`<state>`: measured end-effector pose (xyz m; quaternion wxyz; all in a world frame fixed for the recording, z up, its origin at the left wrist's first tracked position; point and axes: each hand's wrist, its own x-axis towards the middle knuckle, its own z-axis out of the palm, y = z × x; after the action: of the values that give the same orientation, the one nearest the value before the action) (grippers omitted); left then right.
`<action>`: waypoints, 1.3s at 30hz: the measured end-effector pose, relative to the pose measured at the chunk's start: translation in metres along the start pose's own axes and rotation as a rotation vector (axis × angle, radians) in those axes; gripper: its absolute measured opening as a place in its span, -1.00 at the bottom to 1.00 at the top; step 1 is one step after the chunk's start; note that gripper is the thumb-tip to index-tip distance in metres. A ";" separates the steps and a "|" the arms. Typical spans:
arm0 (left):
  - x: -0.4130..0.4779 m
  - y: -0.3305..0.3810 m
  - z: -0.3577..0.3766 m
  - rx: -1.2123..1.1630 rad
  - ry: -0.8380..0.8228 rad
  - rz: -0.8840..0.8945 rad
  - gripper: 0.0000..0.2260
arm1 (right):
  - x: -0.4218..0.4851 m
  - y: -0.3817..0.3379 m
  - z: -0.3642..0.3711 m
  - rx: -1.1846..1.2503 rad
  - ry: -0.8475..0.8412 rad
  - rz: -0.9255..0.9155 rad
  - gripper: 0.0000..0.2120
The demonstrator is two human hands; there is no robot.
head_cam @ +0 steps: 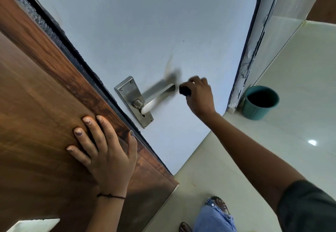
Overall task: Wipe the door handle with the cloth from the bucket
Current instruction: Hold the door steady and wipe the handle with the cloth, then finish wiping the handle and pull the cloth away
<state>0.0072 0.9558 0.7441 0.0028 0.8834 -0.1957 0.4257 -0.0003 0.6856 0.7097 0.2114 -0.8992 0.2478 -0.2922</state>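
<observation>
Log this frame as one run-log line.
phase: wiping | left hand: flat on wooden door edge | right hand: gripping dark cloth at tip of door handle | bucket: on floor by frame

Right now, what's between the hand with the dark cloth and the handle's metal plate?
In the head view, the lever of the door handle spans that stretch, running from the backplate toward the right hand, which grips the cloth just off the lever's tip.

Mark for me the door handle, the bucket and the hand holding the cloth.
door handle (156, 95): head view, on the middle of the lever's bar.
bucket (254, 111): head view, on its teal outer wall.
right hand (200, 95): head view, on the back of the hand, which grips a dark cloth (185, 90).
</observation>
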 end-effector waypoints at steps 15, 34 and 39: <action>0.048 0.270 -0.009 -1.370 -0.864 -0.169 -0.48 | -0.033 0.138 -0.135 1.010 -0.089 0.663 -0.47; 0.139 0.650 0.060 -1.741 -1.367 -0.323 -0.84 | 0.090 0.444 -0.271 0.789 -0.117 0.860 -0.85; 0.140 0.751 0.150 -1.705 -1.599 -0.623 -0.71 | 0.156 0.541 -0.229 0.677 -0.133 0.977 -0.89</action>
<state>-0.0632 0.1879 0.6327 0.5652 0.6206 -0.1387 -0.5255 -0.2085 0.1167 0.6611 0.6109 -0.5802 0.5120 -0.1672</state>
